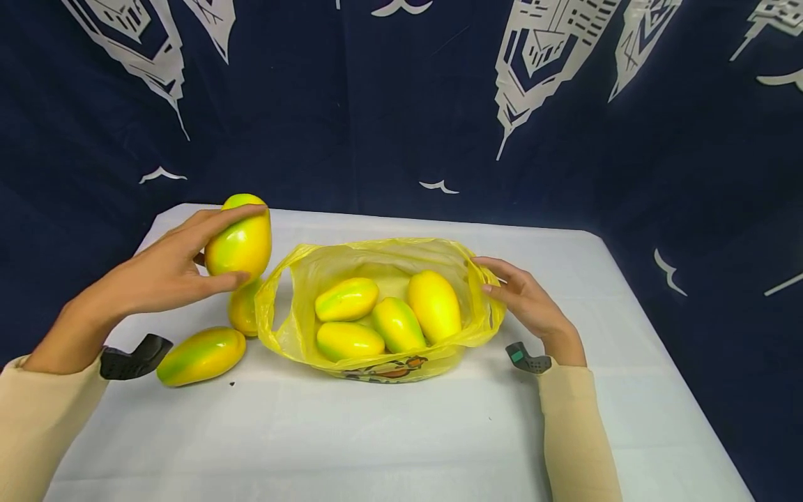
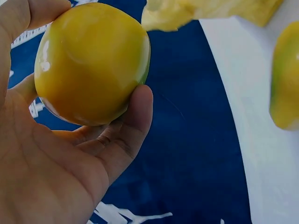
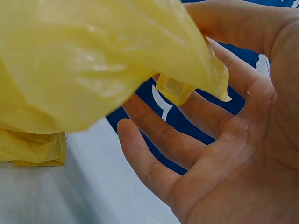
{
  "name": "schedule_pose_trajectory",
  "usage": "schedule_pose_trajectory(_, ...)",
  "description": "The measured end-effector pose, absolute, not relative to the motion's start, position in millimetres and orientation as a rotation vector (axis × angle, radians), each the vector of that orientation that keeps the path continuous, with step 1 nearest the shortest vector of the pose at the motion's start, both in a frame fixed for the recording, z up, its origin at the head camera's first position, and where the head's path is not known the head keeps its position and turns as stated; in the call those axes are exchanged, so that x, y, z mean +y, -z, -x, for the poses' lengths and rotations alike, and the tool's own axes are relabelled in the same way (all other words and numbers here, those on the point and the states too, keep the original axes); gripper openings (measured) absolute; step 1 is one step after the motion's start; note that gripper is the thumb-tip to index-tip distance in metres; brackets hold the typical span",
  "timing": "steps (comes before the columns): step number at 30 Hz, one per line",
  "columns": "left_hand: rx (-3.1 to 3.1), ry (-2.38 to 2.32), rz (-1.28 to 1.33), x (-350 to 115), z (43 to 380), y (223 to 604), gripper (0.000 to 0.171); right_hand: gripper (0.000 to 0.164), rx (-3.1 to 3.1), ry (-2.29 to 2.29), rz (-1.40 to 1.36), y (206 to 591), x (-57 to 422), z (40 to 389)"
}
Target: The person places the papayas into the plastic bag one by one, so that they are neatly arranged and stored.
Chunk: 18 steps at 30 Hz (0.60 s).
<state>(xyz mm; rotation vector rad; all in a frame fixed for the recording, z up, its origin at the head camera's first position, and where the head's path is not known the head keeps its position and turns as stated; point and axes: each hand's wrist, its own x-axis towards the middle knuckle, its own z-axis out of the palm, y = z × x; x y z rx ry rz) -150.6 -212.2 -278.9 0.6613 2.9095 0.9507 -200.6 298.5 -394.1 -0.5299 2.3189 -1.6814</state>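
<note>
My left hand [image 1: 164, 270] grips a yellow-green mango [image 1: 241, 245] raised at the left of the bag, thumb and fingers around its sides. The left wrist view shows the palm beside this mango [image 2: 93, 65]. A yellow plastic bag [image 1: 439, 357] stands with its mouth wide open at the middle of the table. Several mangoes [image 1: 435, 307] lie inside it. At the bag's right rim, my right hand [image 1: 533, 301] pinches the edge between thumb and forefinger. In the right wrist view its other fingers spread loosely below the bag's edge [image 3: 187, 60].
Left of the bag, one mango [image 1: 202, 357] lies on the white-covered table [image 1: 376, 446]. Another mango [image 1: 243, 312] sits behind it, against the bag's left handle and partly hidden by the left hand. A dark blue printed cloth [image 1: 389, 118] hangs behind the table.
</note>
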Motion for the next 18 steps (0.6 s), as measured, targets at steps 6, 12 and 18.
schedule_pose_trajectory(6,2.848,-0.921,-0.735,-194.0,155.2,271.3,0.088,0.049,2.317,1.682,0.536,393.9,298.6,201.0)
schedule_pose_trajectory(12,2.803,-0.889,-0.8,-175.9,159.4,267.5,0.087,0.05,2.34,1.658,0.523,392.6,297.9,202.1)
schedule_pose_trajectory(18,2.75,-0.855,-0.864,-156.7,164.3,266.1,0.087,0.05,2.35,1.645,0.505,391.8,297.2,201.2)
